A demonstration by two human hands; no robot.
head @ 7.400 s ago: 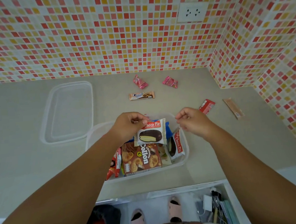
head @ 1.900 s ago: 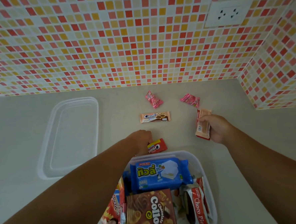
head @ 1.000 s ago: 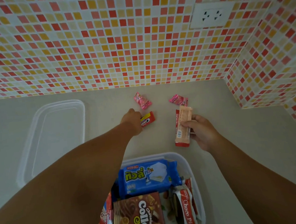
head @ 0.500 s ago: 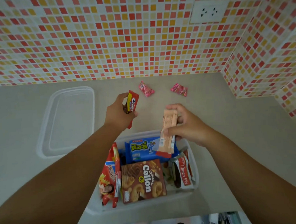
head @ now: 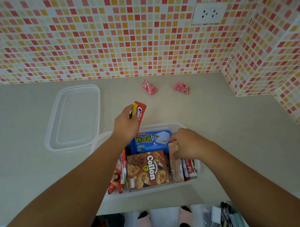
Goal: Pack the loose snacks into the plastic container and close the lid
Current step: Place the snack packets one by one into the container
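The clear plastic container (head: 165, 125) sits at the counter's front edge, holding a brown Collon box (head: 147, 169), a blue wafer pack (head: 151, 141), Choco Pie packs (head: 189, 167) and red packs (head: 120, 173). My left hand (head: 126, 125) hovers over the container's far left rim, shut on a small red cream biscuit pack (head: 139, 112). My right hand (head: 186, 142) is down inside the container's right side, gripping a beige wafer bar (head: 175, 161) standing between the Collon box and the Choco Pie packs. Two pink candies (head: 149, 86) (head: 181, 88) lie loose near the back wall.
The clear lid (head: 74, 118) lies flat on the beige counter (head: 226, 135) to the left of the container. Tiled walls close the back and right. Below the counter edge are my feet and a bin with stationery (head: 224, 216).
My right hand has lowered the beige wafer bar into the container's right side. My left hand, still holding the red biscuit pack, has stayed above the far rim.
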